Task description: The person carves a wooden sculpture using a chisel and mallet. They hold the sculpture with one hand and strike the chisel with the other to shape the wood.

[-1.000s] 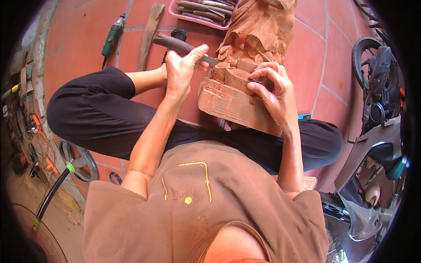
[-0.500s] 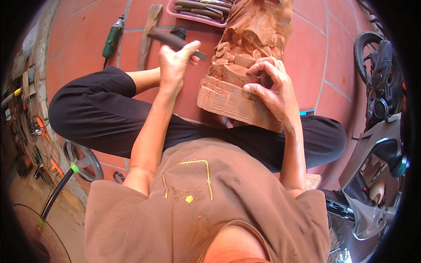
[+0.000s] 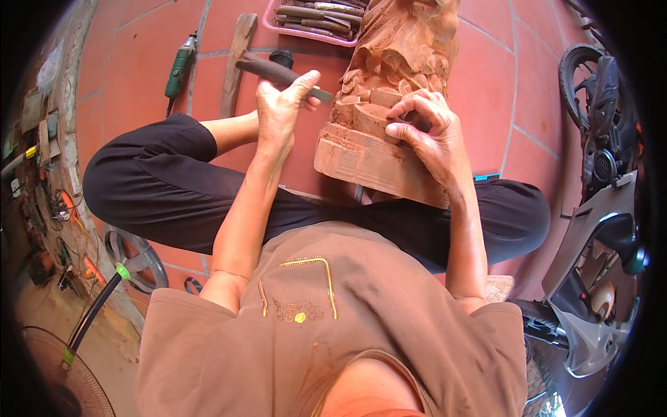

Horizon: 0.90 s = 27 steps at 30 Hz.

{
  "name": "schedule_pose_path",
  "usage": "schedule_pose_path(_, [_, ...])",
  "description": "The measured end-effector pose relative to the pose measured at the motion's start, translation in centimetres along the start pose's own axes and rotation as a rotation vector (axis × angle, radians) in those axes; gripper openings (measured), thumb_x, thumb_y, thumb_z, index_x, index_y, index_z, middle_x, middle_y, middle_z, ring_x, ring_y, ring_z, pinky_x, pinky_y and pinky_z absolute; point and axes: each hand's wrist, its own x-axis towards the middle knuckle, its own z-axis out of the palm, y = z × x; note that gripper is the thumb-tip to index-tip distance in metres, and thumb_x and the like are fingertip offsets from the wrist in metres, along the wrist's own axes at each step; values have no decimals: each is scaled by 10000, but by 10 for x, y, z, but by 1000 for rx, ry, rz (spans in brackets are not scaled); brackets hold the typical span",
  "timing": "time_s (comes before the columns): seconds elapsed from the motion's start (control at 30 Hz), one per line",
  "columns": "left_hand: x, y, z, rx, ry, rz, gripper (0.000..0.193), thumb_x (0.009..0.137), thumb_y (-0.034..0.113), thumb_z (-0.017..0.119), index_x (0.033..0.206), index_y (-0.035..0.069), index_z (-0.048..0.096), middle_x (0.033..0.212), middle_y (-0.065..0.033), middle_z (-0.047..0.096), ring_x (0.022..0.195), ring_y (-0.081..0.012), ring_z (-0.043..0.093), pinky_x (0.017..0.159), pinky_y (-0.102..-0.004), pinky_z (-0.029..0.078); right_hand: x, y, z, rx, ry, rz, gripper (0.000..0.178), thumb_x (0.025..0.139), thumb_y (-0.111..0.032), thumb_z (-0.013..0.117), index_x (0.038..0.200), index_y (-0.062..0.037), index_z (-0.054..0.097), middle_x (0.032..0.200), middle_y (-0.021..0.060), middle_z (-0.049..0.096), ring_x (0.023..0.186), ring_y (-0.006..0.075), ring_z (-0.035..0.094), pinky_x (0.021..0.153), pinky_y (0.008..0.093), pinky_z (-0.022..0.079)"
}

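A reddish-brown wood carving point(image 3: 397, 59) with a thick squared base point(image 3: 375, 165) lies in front of my crossed legs. My left hand point(image 3: 279, 111) is closed around a chisel point(image 3: 267, 69); its dark handle points up and left, and its short flat blade ends beside the carving's left edge. Over the right side of the base, my right hand point(image 3: 434, 132) curls with thumb and fingertips close together. Something dark brown shows inside its curl, but I cannot make out whether it is a held thing or part of the carving. Wood dust lies on the base.
On the red tiles are a wooden bar point(image 3: 238, 62), a green rotary tool point(image 3: 180, 73), a small black round object point(image 3: 281, 58) and a pink basket point(image 3: 326, 35) of tools. A motorcycle point(image 3: 597, 264) stands right; a fan point(image 3: 66, 375) is at lower left.
The view has shifted slightly. My left hand and the chisel have moved a little to the right, closer to the carving. My right hand stays over the base, its thumb and fingertips slightly nearer each other.
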Motion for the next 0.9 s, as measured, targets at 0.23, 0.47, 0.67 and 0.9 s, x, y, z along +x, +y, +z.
schedule_pose_path(0.23, [-19,16,33,-36,-166,-2,207,881,113,780,842,59,584,768,-91,682,610,-168,663,556,-278,514,5,-4,18,59,133,3,234,717,-199,852,798,-52,688,791,48,565,846,213,557,718,345,477])
schedule_pose_path(0.47, [-14,19,15,36,-113,14,187,911,163,756,858,35,630,771,-92,700,642,-142,673,575,-269,521,7,4,-1,470,372,166,172,994,-164,648,970,-13,725,909,20,715,872,86,643,801,251,503])
schedule_pose_path(0.67, [-33,19,29,8,-344,52,170,912,35,721,932,37,553,822,-78,666,702,-158,682,664,-279,555,2,3,-14,542,403,191,222,1032,-224,599,1073,-34,706,1025,40,719,992,107,651,865,277,503])
schedule_pose_path(0.9, [-68,23,57,333,-174,564,187,857,29,776,941,5,610,931,-67,662,839,-151,669,736,-276,538,-12,10,-2,484,341,198,130,990,-116,637,1072,-37,699,975,9,702,896,72,635,824,243,497])
